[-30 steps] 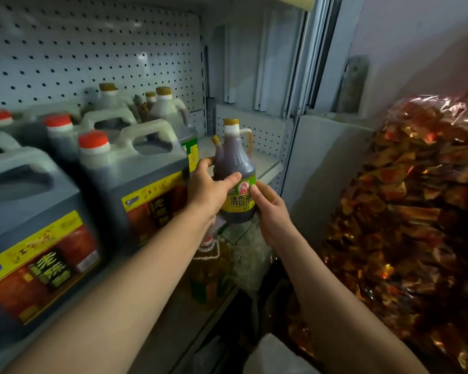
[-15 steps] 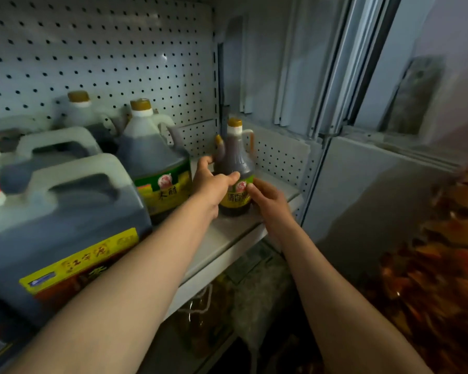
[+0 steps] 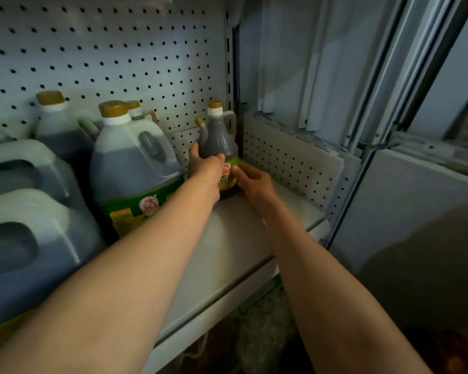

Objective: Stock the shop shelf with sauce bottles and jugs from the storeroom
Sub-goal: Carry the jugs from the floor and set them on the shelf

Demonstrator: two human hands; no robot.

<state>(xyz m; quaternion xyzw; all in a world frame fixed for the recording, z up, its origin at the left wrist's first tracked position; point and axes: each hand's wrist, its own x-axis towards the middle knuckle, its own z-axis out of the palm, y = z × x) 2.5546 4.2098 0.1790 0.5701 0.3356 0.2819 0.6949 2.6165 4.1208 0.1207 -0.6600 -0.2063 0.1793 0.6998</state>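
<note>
Up on the shelf [image 3: 243, 238], by the back wall, my left hand [image 3: 204, 168] and right hand [image 3: 254, 182] both hold the bottle [image 3: 219, 141], so I should let go gently.

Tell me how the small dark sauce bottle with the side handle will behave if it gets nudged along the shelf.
The small sauce bottle looks nearly full, so probably heavy for its size. It is tall and narrow-necked, so a high push may tip it; a low one likely slides it. The left hand and right hand hold its lower body.
</note>
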